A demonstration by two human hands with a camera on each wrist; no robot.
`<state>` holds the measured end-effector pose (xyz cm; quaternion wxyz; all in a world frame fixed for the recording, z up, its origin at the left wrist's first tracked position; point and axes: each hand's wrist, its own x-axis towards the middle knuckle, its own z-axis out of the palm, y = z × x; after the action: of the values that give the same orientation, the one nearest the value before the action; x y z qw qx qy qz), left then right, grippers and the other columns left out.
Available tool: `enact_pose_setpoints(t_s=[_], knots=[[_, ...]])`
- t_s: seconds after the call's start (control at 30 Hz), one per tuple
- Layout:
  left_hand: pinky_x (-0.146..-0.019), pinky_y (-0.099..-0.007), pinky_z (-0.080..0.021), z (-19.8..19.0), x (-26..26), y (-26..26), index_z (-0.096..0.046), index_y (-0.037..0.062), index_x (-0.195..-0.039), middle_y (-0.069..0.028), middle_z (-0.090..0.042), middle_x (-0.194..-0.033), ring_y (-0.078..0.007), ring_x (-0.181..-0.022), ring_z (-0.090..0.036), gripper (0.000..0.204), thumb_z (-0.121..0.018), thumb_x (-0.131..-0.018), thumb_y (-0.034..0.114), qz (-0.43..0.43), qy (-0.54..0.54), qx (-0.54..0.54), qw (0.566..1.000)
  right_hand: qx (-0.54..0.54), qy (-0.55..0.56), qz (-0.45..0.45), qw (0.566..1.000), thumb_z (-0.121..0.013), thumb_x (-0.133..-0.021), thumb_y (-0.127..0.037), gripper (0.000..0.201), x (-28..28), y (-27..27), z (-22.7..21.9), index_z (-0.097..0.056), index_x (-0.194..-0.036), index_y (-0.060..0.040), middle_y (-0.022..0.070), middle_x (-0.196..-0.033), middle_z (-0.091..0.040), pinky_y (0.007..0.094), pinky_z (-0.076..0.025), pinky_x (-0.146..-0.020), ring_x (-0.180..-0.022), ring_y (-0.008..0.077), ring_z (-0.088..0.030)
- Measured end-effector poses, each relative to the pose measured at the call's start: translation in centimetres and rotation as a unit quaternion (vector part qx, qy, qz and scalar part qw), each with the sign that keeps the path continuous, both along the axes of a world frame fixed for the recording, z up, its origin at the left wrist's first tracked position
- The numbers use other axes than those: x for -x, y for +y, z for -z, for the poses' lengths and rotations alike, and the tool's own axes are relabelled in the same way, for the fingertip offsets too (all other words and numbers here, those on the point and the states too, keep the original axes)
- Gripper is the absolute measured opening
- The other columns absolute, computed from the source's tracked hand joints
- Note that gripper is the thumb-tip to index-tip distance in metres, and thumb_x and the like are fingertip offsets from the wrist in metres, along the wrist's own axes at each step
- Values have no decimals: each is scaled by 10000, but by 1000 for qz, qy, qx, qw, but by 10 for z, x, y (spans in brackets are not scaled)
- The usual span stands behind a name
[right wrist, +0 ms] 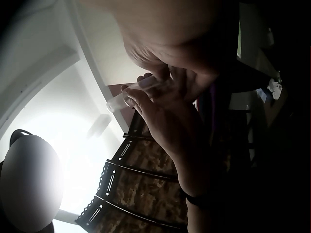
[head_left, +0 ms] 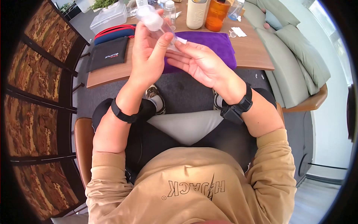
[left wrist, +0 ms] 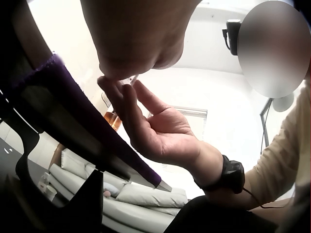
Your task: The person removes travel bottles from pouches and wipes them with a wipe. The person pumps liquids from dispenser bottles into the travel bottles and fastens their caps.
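My left hand (head_left: 149, 56) holds a small clear plastic bottle (head_left: 167, 31) with a frosted white cap (head_left: 153, 22), over the far side of the table. The bottle tilts, its cap pointing up and to the left. At its lower end my right hand (head_left: 203, 63) pinches a small white label-like piece (head_left: 181, 40) by the thumb tip, the other fingers stretched beneath. In the right wrist view the clear bottle (right wrist: 116, 103) sticks out past the left fingers. Seen from the left wrist, the right hand (left wrist: 165, 131) meets the left hand (left wrist: 136, 39), which mostly hides the bottle.
A purple towel (head_left: 220, 44) lies on the wooden table (head_left: 253, 56). Left of it are a dark pouch (head_left: 108, 55) and a clear plastic box (head_left: 108, 18). Behind stand a cream bottle (head_left: 196, 15), an orange bottle (head_left: 216, 16) and small clear bottles. Paper scraps (head_left: 238, 32) lie at right.
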<state>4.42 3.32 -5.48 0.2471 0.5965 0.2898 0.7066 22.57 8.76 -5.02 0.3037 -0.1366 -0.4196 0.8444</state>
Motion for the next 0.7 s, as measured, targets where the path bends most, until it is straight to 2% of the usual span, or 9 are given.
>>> enact_pose_setpoints(t_s=[0.17,0.27,0.37,0.43,0.47,0.5,0.57,0.6,0.7], knots=[[-1254,-416,-497,-1,1,5,-380,29,-1730,-189,-645,-1623,-253,-1460,-647,574,-618,-1211,96,-27,1,-3,1000,-86,-61,131,986,-695,-1195,-231,426,2,-3,-1,-698,-1508,57,145,-1454,-771,429,-602,-1198,-1344,247,-744],[-1302,-456,-472,6,-1,10,-362,8,-1731,-209,-606,-1666,-281,-1519,-615,545,-559,-1231,103,16,-52,11,998,-184,-40,216,958,-669,-1209,-228,440,4,1,7,-683,-1546,55,135,-1420,-787,382,-608,-1156,-1297,186,-753],[-1337,-474,-444,7,-10,8,-364,-10,-1728,-213,-552,-1722,-295,-1584,-562,502,-471,-1255,121,45,-94,36,994,-419,-151,235,864,-662,-1212,-194,466,-1,-5,1,-639,-1632,7,3,-1184,-813,243,-554,-941,-1064,29,-638],[-1349,-463,-425,3,-16,1,-374,-9,-1732,-207,-516,-1757,-297,-1612,-528,491,-413,-1267,144,25,-73,71,994,-421,-127,222,870,-647,-1216,-192,489,0,-19,0,-605,-1660,8,34,-1172,-819,260,-561,-963,-1080,34,-641],[-1330,-435,-438,1,-20,-1,-392,-6,-1741,-171,-548,-1729,-265,-1590,-544,500,-415,-1268,153,38,-113,91,989,-453,-118,216,857,-645,-1214,-200,549,4,-13,13,-533,-1709,10,121,-1282,-827,296,-575,-1020,-1148,63,-683],[-1330,-435,-438,2,-19,-1,-392,-6,-1741,-171,-548,-1729,-265,-1590,-544,500,-415,-1268,153,41,-110,92,989,-451,-117,220,857,-645,-1214,-200,549,7,-11,14,-533,-1709,10,121,-1282,-827,296,-575,-1020,-1148,63,-683],[-1323,-422,-437,7,-11,-1,-407,-2,-1748,-130,-576,-1690,-235,-1570,-554,510,-441,-1267,163,62,-74,175,980,-516,-86,270,809,-647,-1212,-213,591,10,-9,15,-488,-1734,13,199,-1402,-798,323,-575,-1080,-1239,102,-711],[-1280,-349,-442,9,-8,-1,-392,22,-1777,-129,-551,-1710,-166,-1543,-534,526,-441,-1273,162,82,-48,173,980,-516,-86,271,808,-647,-1212,-213,591,10,-3,17,-488,-1734,13,199,-1402,-798,323,-575,-1080,-1239,102,-711],[-1307,-369,-416,7,-14,-5,-388,7,-1774,-121,-584,-1647,-186,-1542,-532,528,-456,-1267,139,30,44,153,987,-470,-60,255,843,-648,-1211,-211,621,10,8,19,-446,-1753,15,227,-1488,-767,337,-570,-1115,-1306,141,-720]])
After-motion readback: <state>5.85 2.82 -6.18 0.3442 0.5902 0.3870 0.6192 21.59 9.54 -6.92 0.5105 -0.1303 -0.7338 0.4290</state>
